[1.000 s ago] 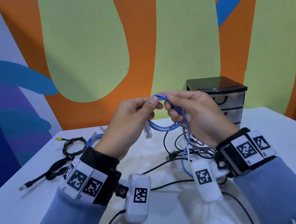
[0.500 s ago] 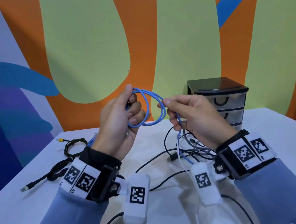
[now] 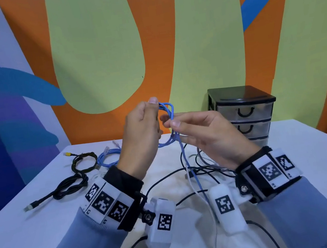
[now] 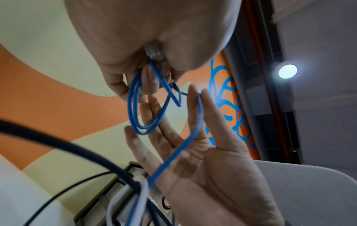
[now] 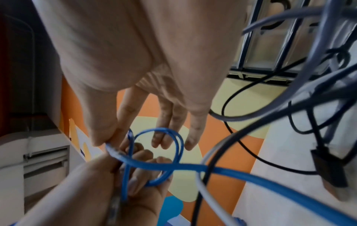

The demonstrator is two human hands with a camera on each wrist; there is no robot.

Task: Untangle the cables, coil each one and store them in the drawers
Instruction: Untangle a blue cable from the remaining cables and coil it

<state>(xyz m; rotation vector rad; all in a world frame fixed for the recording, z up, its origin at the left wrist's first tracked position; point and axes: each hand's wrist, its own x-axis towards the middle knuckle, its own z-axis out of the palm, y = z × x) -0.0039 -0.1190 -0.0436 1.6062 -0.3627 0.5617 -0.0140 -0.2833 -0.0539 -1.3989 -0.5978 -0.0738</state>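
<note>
Two hands meet above the table's (image 3: 310,144) middle: we find the left hand (image 3: 141,135) gripping a small coil of the blue cable (image 3: 169,110), the right hand (image 3: 206,134) pinching its strand between thumb and forefinger, other fingers straight. Beneath lies a tangle of cables (image 3: 203,169); two coiled black cables (image 3: 74,175) and a blue coil (image 3: 108,158) occupy the left side. We note the drawer unit (image 3: 243,112) at the far right edge.

The left hand (image 3: 140,131) hides where its fingers close on the blue cable (image 3: 170,113). Which strands cross in the tangle of cables (image 3: 203,165) is unclear. The lowest drawer (image 3: 259,141) sits partly behind the right hand (image 3: 208,134).
</note>
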